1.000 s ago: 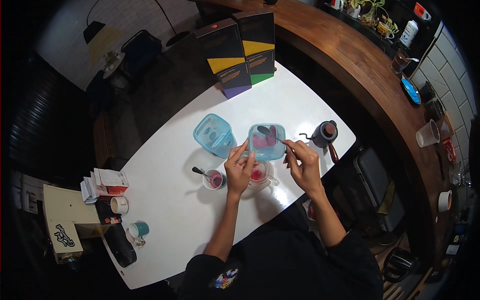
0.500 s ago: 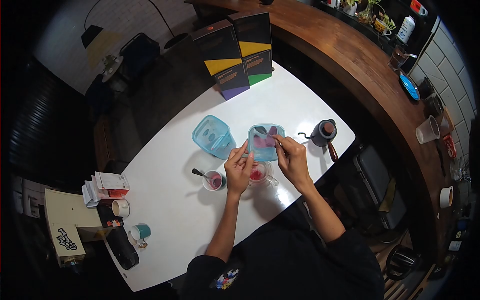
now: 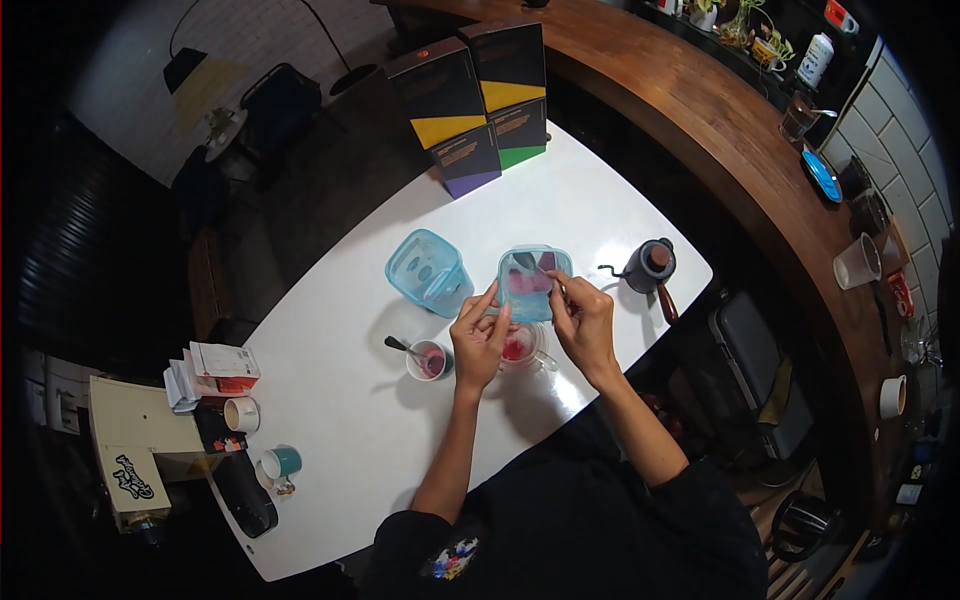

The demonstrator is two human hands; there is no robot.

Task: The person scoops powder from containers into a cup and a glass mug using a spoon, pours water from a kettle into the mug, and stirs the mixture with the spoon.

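My left hand grips the near left corner of a blue clear plastic container with pinkish-purple stuff inside. In my right hand is the handle of a dark spoon, whose bowl is inside the container. Under the container, partly hidden, stands a glass vessel with red contents and a clear handle. Left of it a white cup holds red-pink residue and another dark spoon. A second blue container sits behind that cup.
A dark kettle stands on the right of the white table. Black boxes rise at its far end. At the left are a teal mug, a beige cup, papers and a cream machine.
My right hand has moved slightly left and up along the container's right edge, and the spoon bowl has shifted left inside. My left hand keeps its hold.
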